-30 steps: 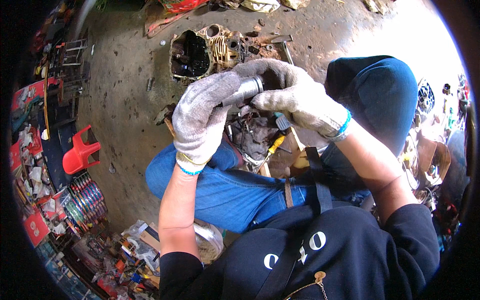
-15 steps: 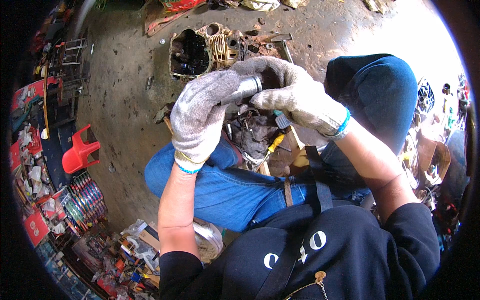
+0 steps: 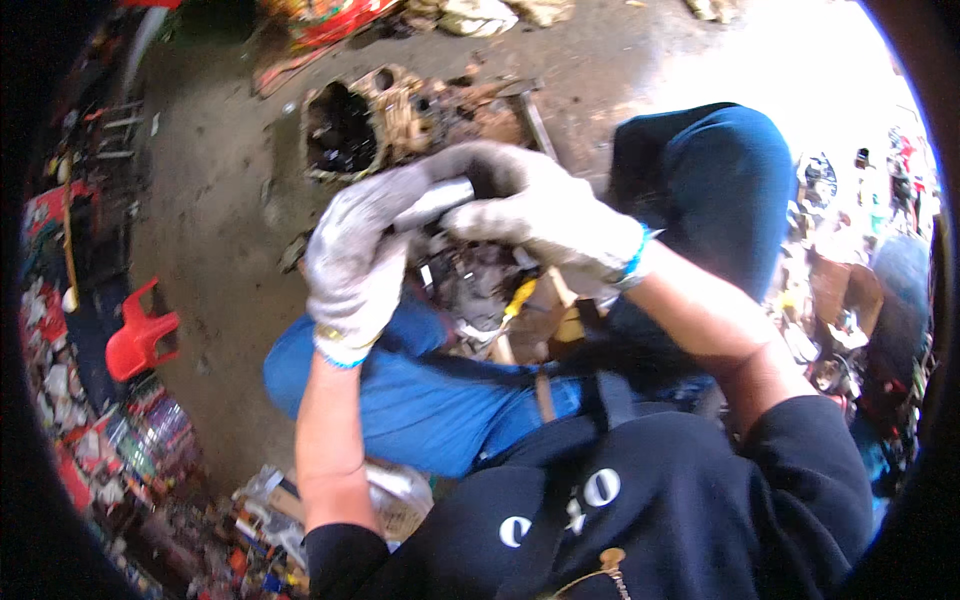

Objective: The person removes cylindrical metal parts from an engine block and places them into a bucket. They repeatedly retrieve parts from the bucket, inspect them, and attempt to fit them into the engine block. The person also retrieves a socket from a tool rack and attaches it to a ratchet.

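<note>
Both my hands wear grey-white knitted gloves with blue cuffs and are raised over my folded legs. Between them is a silvery metal piston (image 3: 435, 203), tilted. My left hand (image 3: 352, 245) wraps round its left end. At its other end, the fingers of my right hand (image 3: 540, 205) curl over the top, with the thumb below. Gloves cover much of the piston, and motion blurs it. Below the hands lie a dark heap of parts or rag (image 3: 480, 280) and a yellow-handled screwdriver (image 3: 518, 298).
An oily engine casing (image 3: 405, 120) lies open on the floor beyond my hands, with a hammer-like tool (image 3: 538, 125) to its right. A red plastic stool (image 3: 140, 332) stands at left. Cluttered parts line both sides, including a cardboard box (image 3: 845, 290) at right.
The whole view has shifted and blurred, so the floor things sit farther left. My hands keep hold of the piston; its grooved end, visible earlier, is now mostly covered by the right glove.
</note>
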Motion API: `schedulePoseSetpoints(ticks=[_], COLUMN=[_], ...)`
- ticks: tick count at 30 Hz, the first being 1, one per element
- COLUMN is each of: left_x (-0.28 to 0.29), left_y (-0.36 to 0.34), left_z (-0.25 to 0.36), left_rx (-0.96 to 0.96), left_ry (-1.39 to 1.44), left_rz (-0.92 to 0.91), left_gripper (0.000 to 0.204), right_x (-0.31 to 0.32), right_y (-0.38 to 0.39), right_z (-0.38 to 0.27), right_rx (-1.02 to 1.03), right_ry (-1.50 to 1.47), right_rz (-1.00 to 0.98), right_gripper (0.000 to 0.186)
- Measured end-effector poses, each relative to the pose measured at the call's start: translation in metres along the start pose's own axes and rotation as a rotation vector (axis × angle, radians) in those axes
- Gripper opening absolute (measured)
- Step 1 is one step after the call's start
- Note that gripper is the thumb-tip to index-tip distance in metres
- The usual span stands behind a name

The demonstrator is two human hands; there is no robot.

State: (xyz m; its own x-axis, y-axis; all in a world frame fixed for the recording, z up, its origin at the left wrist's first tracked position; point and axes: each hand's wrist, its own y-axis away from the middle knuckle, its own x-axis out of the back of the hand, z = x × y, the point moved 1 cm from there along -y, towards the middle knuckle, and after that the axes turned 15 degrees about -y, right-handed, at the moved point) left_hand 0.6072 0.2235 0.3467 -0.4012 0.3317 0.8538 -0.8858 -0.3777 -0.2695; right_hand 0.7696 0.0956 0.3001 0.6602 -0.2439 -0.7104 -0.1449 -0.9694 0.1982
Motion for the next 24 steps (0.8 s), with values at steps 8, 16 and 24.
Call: schedulePoseSetpoints(ticks=[8, 16, 24], left_x=[-0.019, -0.029, -0.021], left_y=[0.014, 0.028, 0.025], left_z=[-0.013, -0.035, -0.025], left_rx=[0.397, 0.432, 0.336], left_ry=[0.614, 0.683, 0.425], left_rz=[-0.055, -0.045, -0.105], left_gripper=[0.052, 0.067, 0.057], right_x=[0.008, 0.014, 0.004], right_y=[0.004, 0.0, 0.009], right_z=[0.012, 0.026, 0.02], right_rx=[0.009, 0.038, -0.113], right_ry=[0.13, 0.378, 0.284], right_rz=[0.026, 0.032, 0.05], right_gripper=[0.039, 0.039, 0.037])
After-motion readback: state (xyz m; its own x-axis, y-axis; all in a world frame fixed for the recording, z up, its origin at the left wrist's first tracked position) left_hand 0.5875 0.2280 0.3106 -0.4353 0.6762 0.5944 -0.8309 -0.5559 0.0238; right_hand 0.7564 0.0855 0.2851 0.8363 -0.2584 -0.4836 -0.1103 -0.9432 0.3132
